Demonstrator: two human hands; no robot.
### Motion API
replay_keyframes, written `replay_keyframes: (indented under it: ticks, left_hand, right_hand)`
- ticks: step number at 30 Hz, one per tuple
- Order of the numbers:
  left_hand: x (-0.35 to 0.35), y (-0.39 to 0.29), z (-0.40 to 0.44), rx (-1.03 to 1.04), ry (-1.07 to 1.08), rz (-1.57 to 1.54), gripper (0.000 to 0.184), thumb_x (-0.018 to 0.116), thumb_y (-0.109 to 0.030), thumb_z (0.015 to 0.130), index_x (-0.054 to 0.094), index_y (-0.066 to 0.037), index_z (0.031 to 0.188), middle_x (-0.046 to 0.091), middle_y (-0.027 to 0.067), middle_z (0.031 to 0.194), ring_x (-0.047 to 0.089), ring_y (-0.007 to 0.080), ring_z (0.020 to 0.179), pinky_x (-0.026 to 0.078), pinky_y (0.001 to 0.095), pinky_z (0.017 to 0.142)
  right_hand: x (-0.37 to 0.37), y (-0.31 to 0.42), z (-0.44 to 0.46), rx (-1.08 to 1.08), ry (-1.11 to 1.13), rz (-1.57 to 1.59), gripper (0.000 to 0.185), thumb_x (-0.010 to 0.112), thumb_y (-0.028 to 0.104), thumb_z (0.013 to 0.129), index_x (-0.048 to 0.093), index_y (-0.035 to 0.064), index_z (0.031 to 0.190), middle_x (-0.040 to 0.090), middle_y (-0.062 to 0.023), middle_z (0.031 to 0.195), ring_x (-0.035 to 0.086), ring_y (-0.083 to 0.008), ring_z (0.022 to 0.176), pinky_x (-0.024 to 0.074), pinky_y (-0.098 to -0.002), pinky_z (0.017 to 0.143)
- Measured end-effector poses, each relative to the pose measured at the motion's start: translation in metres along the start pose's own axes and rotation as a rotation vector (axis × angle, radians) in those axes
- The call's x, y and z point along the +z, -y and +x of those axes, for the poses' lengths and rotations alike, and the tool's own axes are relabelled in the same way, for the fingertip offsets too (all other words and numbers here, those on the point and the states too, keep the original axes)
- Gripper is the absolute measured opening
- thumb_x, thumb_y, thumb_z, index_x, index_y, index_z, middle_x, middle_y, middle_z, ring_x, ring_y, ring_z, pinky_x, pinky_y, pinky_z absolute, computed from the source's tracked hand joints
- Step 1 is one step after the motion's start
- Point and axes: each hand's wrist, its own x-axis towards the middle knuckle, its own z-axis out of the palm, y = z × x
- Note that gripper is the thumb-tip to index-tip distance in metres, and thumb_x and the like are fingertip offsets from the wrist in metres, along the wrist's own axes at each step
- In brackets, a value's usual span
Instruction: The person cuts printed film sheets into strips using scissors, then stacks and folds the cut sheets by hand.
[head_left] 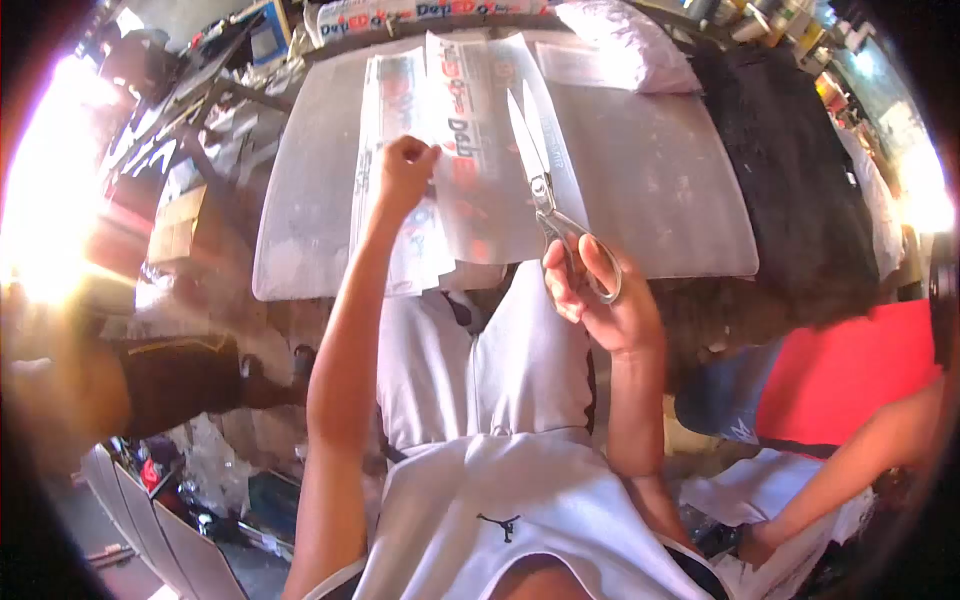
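My right hand (615, 300) grips a large pair of metal scissors (541, 190), fingers through the handle loops. Its blades point away from me and stand slightly apart, above the right side of a translucent printed plastic sheet (480, 190). The left hand (405, 172) is closed in a pinch at that sheet's left edge. Red and dark lettering runs along the sheet. Under my left wrist lies another printed sheet (385, 120), partly covered by the hand and forearm. Both sheets rest on a pale grey board (660, 190) in front of my lap.
A white plastic bundle (640, 50) lies at the board's far right corner. Behind the board is a printed roll (440, 14). Black material (790, 160) covers the right side. At lower right another person's arm (850, 475) reaches toward white cloth. A cardboard box (180, 228) stands left.
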Motion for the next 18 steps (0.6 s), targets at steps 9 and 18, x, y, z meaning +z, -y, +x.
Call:
replay_keyframes:
  ticks: [9,18]
  left_hand:
    - [-0.034,0.019,-0.015,0.022,-0.242,0.073,0.026,0.073,-0.022,0.092,0.065,0.003,0.092,0.071,0.0155,0.084,0.065,0.0210,0.073,0.052,0.0350,0.075]
    - [-0.038,-0.019,-0.026,-0.080,-0.081,-0.009,0.027,0.074,-0.021,0.096,0.067,0.004,0.096,0.070,0.0077,0.078,0.064,0.0122,0.056,0.049,0.0312,0.048]
  right_hand:
    - [0.035,-0.054,-0.009,0.216,0.073,-0.161,0.055,0.062,0.053,0.103,0.065,-0.0022,0.109,0.065,-0.0083,0.082,0.062,-0.0124,0.070,0.0474,-0.0248,0.058]
    - [0.042,-0.063,-0.025,0.228,-0.061,-0.239,0.057,0.065,0.054,0.101,0.065,-0.0027,0.106,0.066,-0.0104,0.081,0.061,-0.0142,0.066,0.0469,-0.0263,0.058]
